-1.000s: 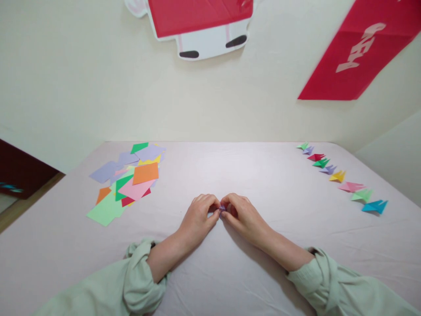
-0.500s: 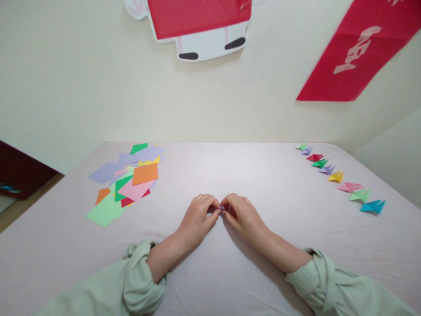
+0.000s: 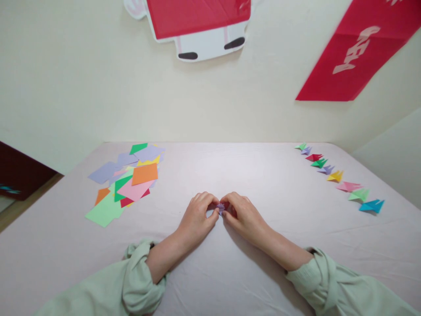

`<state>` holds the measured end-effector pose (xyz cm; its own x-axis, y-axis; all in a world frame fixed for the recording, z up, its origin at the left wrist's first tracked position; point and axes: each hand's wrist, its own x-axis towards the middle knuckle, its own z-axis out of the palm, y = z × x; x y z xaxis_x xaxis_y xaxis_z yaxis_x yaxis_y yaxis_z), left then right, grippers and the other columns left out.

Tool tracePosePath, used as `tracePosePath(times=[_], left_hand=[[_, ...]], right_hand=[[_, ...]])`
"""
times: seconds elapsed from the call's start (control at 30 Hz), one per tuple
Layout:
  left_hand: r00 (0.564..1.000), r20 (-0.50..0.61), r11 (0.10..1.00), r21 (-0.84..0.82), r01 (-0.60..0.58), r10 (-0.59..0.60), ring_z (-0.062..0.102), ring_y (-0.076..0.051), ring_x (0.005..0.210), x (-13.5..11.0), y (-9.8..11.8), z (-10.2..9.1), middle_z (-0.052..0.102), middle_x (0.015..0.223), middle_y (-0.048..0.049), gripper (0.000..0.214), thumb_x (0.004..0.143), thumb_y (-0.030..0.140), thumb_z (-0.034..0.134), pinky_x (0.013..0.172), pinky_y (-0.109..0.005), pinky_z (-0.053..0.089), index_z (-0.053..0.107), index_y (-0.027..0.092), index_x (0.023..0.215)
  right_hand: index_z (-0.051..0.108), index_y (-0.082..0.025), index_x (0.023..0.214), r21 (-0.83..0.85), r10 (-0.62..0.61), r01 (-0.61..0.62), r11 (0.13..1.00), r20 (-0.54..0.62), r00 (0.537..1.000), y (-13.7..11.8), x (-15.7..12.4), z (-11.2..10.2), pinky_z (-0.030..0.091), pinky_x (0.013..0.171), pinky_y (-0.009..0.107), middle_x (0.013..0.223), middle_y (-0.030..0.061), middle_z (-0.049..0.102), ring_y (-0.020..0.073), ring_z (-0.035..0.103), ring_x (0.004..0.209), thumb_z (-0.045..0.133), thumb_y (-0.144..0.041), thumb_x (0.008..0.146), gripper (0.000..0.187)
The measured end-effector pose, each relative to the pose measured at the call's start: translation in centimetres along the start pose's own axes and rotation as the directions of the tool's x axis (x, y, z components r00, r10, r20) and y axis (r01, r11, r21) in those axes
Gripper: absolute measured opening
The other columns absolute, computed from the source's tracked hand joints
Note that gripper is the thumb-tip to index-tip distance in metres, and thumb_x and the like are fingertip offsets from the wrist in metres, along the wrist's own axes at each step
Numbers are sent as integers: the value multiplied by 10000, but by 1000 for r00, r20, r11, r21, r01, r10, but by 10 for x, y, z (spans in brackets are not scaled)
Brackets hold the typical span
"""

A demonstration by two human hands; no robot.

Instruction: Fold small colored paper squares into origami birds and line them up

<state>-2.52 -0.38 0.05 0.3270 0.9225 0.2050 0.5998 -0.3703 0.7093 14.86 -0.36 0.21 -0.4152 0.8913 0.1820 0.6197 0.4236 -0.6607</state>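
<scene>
Pale wall point(image 3: 210, 101) rises behind the table point(image 3: 230, 166), whose top is covered by a light cloth with faint creases near the sleeves. Everything below is placed by the purple paper point(image 3: 221, 208), a small folded piece at the middle of the table between the two hands.

Left hand point(image 3: 199, 213) is just left of the purple paper, its thumb and forefinger pinching that side. Right hand point(image 3: 242, 213) is just right of it, its fingers likewise grasping the paper. Both sets of fingertips nearly meet around it and hide much of it, so its exact shape is hard to tell. Green sleeves point(image 3: 142, 278) are pushed up both forearms, nearer the viewer than the paper.

Well left of the purple paper lies a loose pile point(image 3: 133, 190) of flat, overlapping sheets: orange, pink, green, lilac, yellow, red. Well right of it, nine folded pieces form a slanting row, from a blue one point(image 3: 372, 206) at the near end to a light green one point(image 3: 301, 146) at the far end. Beyond and above it, a red-and-white cutout point(image 3: 199, 18) is on the wall; farther right is a red banner point(image 3: 353, 55) with pale marks.
</scene>
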Motion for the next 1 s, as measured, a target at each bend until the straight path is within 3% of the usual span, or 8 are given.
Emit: tracePosePath(times=[0.23,0.5,1.0], left_hand=[[999,-2,999,-43,33,-33,536,-189,858,-2,3,-2,594,868,-11,167,766,68,526,797,-335,412,556,202,860],[999,-17,996,-78,38,-40,531,-189,860,-1,6,-4,574,873,-17,79,818,126,546,778,-328,412,541,203,836],[1000,-6,996,89,-28,29,516,-187,857,-6,7,-3,583,861,-2,75,848,138,558,800,-343,385,537,209,849]], right_hand=[[548,-200,906,88,29,-29,996,1,1000,2,-1,-5,379,723,293,841,4,595,157,535,758,546,-40,798,193],[524,-209,902,101,84,-81,992,-25,996,2,-5,-5,369,647,275,820,4,564,157,508,711,534,-111,826,125],[534,-206,861,128,77,-71,989,-43,996,0,-4,-9,368,642,265,794,-6,576,147,518,711,532,-101,833,109]])
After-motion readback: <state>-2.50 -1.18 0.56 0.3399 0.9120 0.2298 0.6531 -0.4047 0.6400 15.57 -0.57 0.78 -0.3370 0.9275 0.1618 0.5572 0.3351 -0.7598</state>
